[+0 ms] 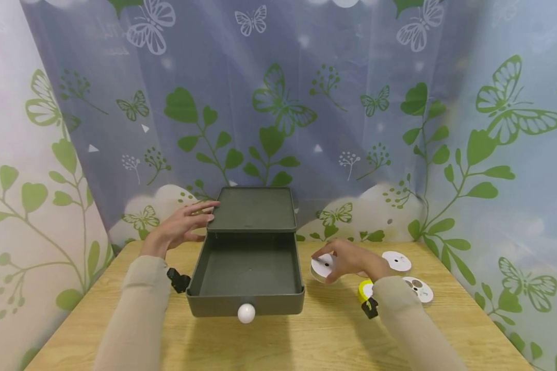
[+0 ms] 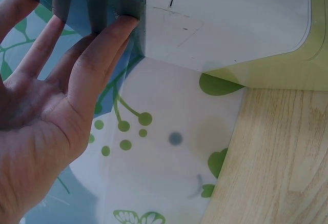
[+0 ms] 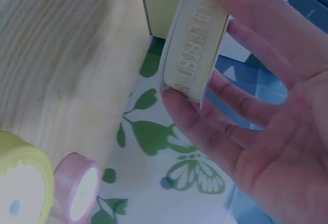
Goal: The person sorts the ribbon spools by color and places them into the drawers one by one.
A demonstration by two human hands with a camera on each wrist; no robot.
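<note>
A dark grey box (image 1: 252,208) stands on the table with its drawer (image 1: 223,305) pulled out toward me and nothing inside the drawer. My left hand (image 1: 181,229) touches the box's left upper edge, its fingers (image 2: 84,67) fairly straight against the rim. To the right of the drawer, my right hand (image 1: 350,257) grips a white-sided ribbon spool (image 1: 321,267) between thumb and fingers. Cream ribbon with raised lettering shows round this spool in the right wrist view.
A round white knob (image 1: 246,313) sticks out from the drawer front. Right of my right hand lie a yellow spool (image 1: 364,289), a white-faced spool (image 1: 396,261) and another with brown spots (image 1: 422,291). A pink spool (image 3: 77,188) shows in the right wrist view. Printed curtains (image 1: 343,154) enclose the table.
</note>
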